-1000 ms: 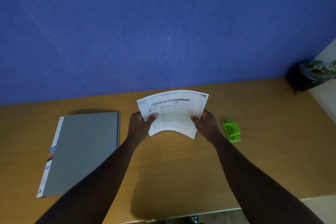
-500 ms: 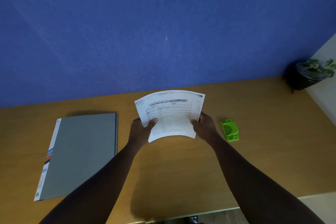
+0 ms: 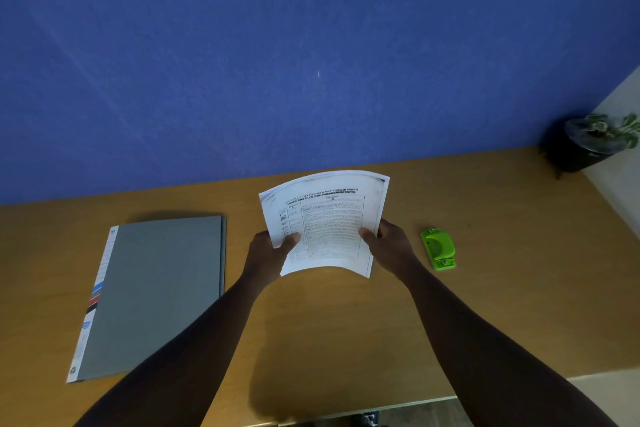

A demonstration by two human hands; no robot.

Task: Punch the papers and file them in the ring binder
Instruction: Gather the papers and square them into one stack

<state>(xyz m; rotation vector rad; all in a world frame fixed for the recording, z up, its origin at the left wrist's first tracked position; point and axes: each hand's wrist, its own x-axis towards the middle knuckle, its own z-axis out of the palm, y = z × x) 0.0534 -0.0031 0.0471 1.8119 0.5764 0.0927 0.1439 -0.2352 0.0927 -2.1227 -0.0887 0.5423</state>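
While the closed grey ring binder (image 3: 152, 295) lies flat on the worktop (image 3: 519, 305), left hand (image 3: 266, 253) and right hand (image 3: 391, 246) each pinch a side edge of the papers (image 3: 325, 222), held aloft, light and floppy, bowing; green punch (image 3: 438, 248) waits just right.

Papers (image 3: 325, 222): heading (mostly unreadable)

Setting: office or home study, desk against a wall
Surface: tan wood tabletop (image 3: 519, 305), mostly bare
Backdrop: plain blue wall (image 3: 311, 45)
Stationery: closed grey ring binder (image 3: 152, 291); green hole punch (image 3: 438, 248); printed papers (image 3: 325, 222) with a form table
Decor: potted plant (image 3: 595, 142) in dark pot, far right corner
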